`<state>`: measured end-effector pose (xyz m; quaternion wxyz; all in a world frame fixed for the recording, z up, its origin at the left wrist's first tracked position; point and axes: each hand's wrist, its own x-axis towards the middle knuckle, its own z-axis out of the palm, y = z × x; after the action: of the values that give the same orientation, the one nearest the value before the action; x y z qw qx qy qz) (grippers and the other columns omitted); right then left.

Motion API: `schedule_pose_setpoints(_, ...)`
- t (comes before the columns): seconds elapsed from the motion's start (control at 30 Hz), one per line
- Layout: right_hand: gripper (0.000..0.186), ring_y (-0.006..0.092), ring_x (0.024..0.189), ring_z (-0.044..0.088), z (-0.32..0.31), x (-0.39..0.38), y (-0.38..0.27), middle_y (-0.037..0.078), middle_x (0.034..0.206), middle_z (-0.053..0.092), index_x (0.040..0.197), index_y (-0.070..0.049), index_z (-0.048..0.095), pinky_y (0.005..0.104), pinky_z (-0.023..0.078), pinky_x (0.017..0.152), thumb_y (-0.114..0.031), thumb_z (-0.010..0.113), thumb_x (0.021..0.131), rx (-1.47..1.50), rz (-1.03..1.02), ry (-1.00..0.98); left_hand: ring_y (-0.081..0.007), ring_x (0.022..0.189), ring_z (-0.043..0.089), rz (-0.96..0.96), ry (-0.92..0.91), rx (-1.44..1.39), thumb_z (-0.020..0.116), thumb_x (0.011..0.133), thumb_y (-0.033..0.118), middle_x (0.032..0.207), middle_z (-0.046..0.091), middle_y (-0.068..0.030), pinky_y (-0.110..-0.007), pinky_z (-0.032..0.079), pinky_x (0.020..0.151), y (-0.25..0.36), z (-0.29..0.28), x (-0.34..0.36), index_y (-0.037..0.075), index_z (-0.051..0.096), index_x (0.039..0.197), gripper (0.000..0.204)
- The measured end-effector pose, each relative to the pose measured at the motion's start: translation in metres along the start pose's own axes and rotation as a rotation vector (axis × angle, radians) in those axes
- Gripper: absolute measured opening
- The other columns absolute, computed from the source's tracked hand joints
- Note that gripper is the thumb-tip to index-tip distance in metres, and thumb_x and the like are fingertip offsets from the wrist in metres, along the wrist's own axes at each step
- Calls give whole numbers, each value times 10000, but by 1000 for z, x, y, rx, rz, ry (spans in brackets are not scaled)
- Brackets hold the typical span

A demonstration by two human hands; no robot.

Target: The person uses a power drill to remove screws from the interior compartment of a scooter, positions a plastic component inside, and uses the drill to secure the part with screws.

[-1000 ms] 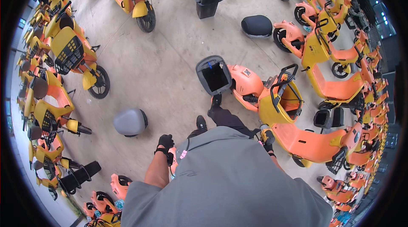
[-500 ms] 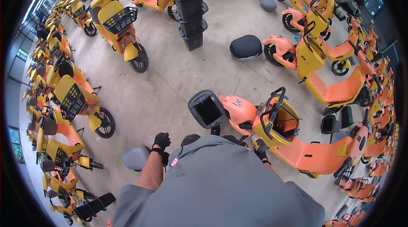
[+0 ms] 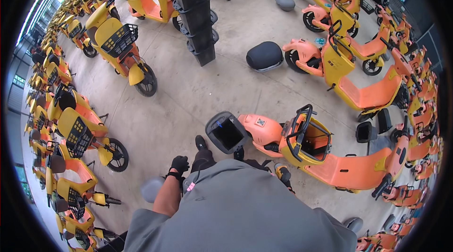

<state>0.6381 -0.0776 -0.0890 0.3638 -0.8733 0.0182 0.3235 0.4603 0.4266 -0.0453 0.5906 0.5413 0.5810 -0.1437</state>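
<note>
The hands are well apart: the left hand (image 3: 180, 164) is curled into a fist, the right hand (image 3: 286, 182) closed around a yellow-and-black tool (image 3: 282, 172), its exact grip hard to make out. The orange-and-yellow scooter (image 3: 349, 169) stands just right of the tool. The left forearm (image 3: 167, 198) partly covers a grey rounded object (image 3: 149, 190). Unlike half a second ago, a black shoe (image 3: 201, 142) shows beyond the shirt (image 3: 236, 209).

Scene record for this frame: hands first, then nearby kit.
Left hand: black-gloved, fingers curled, no held object visible
Right hand: holding yellow-and-black tool
Nearest scooter: orange and yellow, ahead-right, open compartment
Near its rear: grey-rimmed black part, attachment unclear
Beyond: dark rounded seat on floor, stacked black bins
Left side: parked scooters
</note>
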Motion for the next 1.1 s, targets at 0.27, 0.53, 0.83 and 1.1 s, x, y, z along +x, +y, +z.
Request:
schedule_pose_setpoints(0.27,354,145,644,542,27,-30,-27,43,699,587,911,-32,582,303,452,603,-288,719,711,-82,105,90,-290,687,614,595,-112,1493,686,639,353,676,625,-94,-393,485,583,-39,-72,94,101,562,723,293)
schedule_pose_setpoints(0.53,321,142,614,551,80,-61,-100,37,702,582,903,-36,571,305,454,539,-284,689,739,228,354,270,-277,715,613,873,-132,1341,720,597,317,693,630,-81,-398,505,618,57,-103,176,87,567,727,305)
schedule_pose_setpoints(0.83,245,136,595,547,167,-82,-91,30,683,551,911,-45,519,302,449,498,-198,660,781,119,229,369,-260,845,613,534,-361,1475,664,675,452,829,649,-77,-369,487,713,20,-187,265,104,583,875,410)
schedule_pose_setpoints(1.1,424,220,751,535,184,-133,-161,84,828,526,1045,-75,483,344,439,669,-226,683,702,-250,-217,427,-271,779,617,683,-356,1670,638,688,438,794,643,-96,-391,490,659,26,-209,238,122,594,811,341)
